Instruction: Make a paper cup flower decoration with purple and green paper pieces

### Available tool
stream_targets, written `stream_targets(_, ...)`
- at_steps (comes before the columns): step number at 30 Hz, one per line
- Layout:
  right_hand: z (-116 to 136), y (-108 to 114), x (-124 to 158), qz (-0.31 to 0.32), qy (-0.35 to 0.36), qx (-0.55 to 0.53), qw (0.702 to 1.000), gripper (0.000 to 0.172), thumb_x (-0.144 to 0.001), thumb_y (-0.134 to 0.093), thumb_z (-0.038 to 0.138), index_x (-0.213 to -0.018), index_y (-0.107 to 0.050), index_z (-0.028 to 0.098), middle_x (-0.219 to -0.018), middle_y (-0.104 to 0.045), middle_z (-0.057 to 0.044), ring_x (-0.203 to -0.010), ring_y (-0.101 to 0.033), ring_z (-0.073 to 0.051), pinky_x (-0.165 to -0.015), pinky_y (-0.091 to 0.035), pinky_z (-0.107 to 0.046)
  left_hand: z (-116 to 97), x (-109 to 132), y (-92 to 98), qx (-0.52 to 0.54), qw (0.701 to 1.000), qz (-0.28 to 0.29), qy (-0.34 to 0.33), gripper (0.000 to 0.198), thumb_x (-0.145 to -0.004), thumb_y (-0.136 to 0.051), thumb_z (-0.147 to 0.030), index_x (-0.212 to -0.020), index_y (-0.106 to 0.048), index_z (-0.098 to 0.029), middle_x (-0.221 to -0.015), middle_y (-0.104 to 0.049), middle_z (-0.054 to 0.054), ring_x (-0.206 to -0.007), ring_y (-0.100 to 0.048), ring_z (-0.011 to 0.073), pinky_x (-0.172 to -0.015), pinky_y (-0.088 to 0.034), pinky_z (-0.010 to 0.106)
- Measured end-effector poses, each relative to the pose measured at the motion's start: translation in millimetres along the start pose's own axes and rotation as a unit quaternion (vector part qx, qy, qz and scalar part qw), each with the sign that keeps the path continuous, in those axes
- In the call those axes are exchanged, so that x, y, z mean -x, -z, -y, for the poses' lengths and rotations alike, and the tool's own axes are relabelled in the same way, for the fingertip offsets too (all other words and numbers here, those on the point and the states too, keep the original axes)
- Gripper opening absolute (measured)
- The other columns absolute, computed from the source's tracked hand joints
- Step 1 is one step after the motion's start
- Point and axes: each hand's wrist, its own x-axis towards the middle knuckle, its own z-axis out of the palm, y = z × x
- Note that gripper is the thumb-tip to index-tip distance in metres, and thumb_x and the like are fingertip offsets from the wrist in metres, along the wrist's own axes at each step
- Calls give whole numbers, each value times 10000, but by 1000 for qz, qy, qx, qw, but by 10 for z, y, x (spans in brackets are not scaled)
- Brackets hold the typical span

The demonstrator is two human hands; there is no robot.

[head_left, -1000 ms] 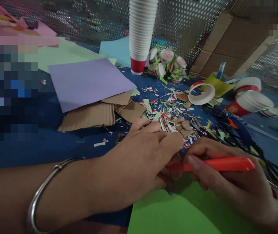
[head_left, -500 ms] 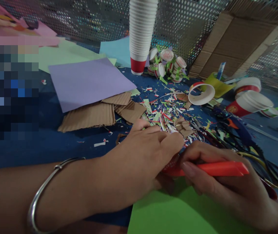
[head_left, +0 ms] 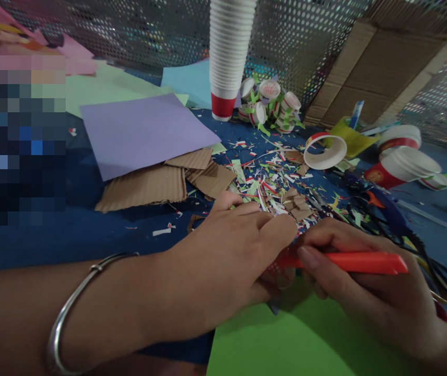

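A red-orange marker (head_left: 368,262) lies across the fingers of my right hand (head_left: 380,295), pinched between thumb and forefinger with its tip end pointing left. My left hand (head_left: 223,253), back upward and a silver bangle on its wrist, is closed around a small round piece with red markings (head_left: 284,275). Most of that piece is hidden beneath my fingers. The marker's tip end meets it, though the tip itself is out of sight. Below both hands is a sheet of bright green paper (head_left: 278,344).
Paper scraps (head_left: 262,183) litter the blue table beyond my hands. Purple paper (head_left: 145,133) and cardboard pieces (head_left: 145,188) lie left. A tall stack of paper cups (head_left: 229,57) stands behind, beside small cut cup pieces (head_left: 270,104). Tipped cups (head_left: 399,167) and cables lie right.
My right hand and the marker have shifted slightly up and to the right. More of the round piece shows below my left hand, which has barely moved.
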Motion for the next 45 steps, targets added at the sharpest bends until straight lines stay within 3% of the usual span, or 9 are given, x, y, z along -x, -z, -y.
stream_targets(12,-18,-17,-16,-8,16,16,1000,123,-948,-618,172,-834,-619,218,-724,-665,37,-597,-603,-83,-551,-480,-194,2,-10,7,4,1000,-3,-2,305,-847,-770,-281,-956,-495,-208,-978,-650,-5,-918,-559,215,-916,-281,412)
stream_targets(20,-60,-47,-4,-13,7,4,1000,85,-952,-636,171,-906,-650,241,-748,-665,55,-572,-595,-66,-512,-456,-205,31,13,-34,-6,999,-28,14,383,-832,-783,-369,-975,-466,-210,-868,-599,-16,-910,-526,237,-844,-280,394)
stream_targets(27,-91,25,41,-105,-6,17,994,148,-968,-625,184,-856,-672,267,-728,-652,38,-587,-604,-89,-504,-451,-241,29,23,-30,-4,999,-29,11,443,-788,-835,-378,-1001,-485,-209,-927,-604,-7,-960,-519,247,-868,-271,392)
stream_targets(32,-114,34,25,-55,25,32,998,160,-947,-632,136,-840,-654,253,-685,-633,53,-532,-566,-68,-452,-414,-217,31,21,-26,-7,999,-36,3,409,-810,-818,-363,-990,-485,-209,-909,-588,-19,-937,-515,234,-851,-267,385)
stream_targets(45,-87,18,8,-46,31,63,997,147,-940,-613,129,-846,-649,236,-672,-622,70,-537,-550,-45,-473,-404,-192,37,28,-28,-23,999,-37,-11,497,-783,-852,-376,-1081,-495,-200,-931,-611,-17,-926,-529,233,-851,-273,383)
